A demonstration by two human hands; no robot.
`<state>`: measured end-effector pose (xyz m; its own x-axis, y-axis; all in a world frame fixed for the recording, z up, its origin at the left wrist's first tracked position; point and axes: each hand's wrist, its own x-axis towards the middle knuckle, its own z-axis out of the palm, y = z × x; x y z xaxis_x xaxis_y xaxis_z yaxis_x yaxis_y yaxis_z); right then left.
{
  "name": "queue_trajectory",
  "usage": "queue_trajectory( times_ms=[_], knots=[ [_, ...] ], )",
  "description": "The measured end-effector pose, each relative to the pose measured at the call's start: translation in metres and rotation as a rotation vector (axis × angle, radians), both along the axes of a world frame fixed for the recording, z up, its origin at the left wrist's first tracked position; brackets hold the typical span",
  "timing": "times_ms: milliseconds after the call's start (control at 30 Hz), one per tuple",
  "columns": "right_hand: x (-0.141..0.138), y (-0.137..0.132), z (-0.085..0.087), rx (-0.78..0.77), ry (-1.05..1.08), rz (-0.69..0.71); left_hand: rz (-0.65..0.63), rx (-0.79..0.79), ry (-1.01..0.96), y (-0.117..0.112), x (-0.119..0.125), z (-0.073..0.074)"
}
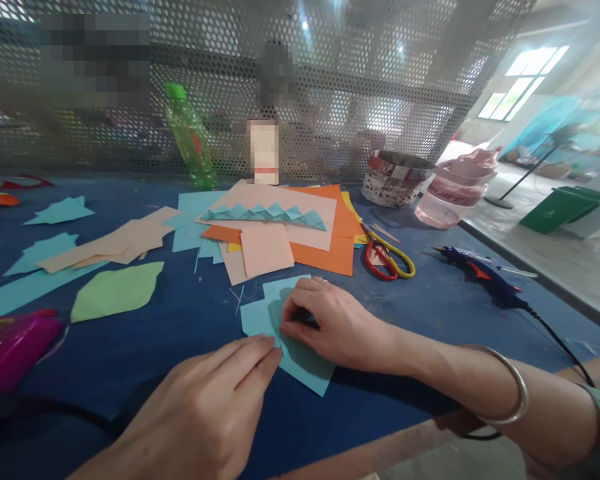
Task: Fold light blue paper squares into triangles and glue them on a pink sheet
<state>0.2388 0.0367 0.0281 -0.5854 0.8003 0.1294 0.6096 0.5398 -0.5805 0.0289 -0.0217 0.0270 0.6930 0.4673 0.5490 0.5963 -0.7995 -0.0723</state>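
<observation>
Head view, left hand: the left hand [215,400] reaches in from the lower left, back upward, fingers straight and together, their tips resting at the near left edge of the paper; whether they pinch it, I cannot tell.
Right hand: the right hand [337,323] enters from the right, wrist bangle [520,390] showing, thumb and forefinger curled toward each other over the paper; I cannot tell whether they clamp it.
Beyond the hands: a zigzag strip of folded light-blue paper [265,213] lies across pale pink paper sheets [267,250] and an orange paper sheet [330,257].
Right side: red-and-yellow-handled scissors [393,269] and a dark-blue glue gun [485,273] lie on the blue tabletop [195,300].
Left side: a pale-green leaf-shaped paper [117,291] lies near a magenta tool [17,347].
Back: a perforated metal screen [330,127] stands behind a green plastic bottle [190,137].
Light-blue paper pieces: these overlapping flat pieces [260,317] lie under both hands' fingers, partly covered by the right hand.
</observation>
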Motion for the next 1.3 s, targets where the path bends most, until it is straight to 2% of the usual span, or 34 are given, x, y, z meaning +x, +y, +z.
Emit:
queue_trajectory(
  times_ms=[167, 367, 567, 833, 1300],
  knots=[
    [0.001, 0.0, 0.0, 0.0, -0.003, 0.005, 0.008, -0.034, -0.077, 0.004, 0.0, 0.001],
    [0.001, 0.0, -0.001, 0.001, -0.011, 0.003, -0.032, -0.08, -0.078, 0.005, -0.001, 0.006],
    [0.002, 0.0, -0.002, 0.016, -0.008, 0.014, 0.016, -0.135, -0.141, 0.011, -0.005, 0.001],
    [0.001, 0.0, -0.004, 0.043, -0.004, 0.022, 0.139, -0.527, -0.217, 0.027, -0.006, -0.011],
    [0.002, 0.0, -0.004, 0.033, -0.004, 0.014, 0.271, -0.775, -0.199, 0.038, -0.003, -0.009]
  ],
)
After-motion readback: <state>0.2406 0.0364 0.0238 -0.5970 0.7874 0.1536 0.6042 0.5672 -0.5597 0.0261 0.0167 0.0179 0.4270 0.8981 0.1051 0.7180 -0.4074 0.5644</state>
